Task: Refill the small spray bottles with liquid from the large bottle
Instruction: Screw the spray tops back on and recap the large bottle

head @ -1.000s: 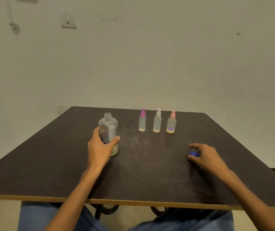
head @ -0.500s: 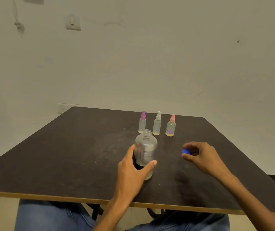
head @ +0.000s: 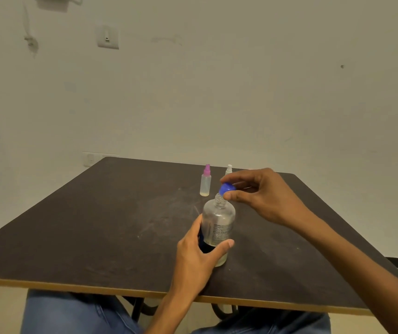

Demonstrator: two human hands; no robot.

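the large bottle (head: 218, 227) has come from the left to the near middle of the table (head: 96, 225), and the blue cap (head: 226, 189) is now up at its open neck, so capping, probably the end, seems close. the left hand (head: 198, 259) wraps the bottle while the right hand (head: 260, 194) pinches the cap (the small spray bottles (head: 205, 180) stand behind, partly hidden).

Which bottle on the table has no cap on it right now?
The large clear bottle in the left hand: its threaded neck is bare, while the small spray bottles keep their tops.
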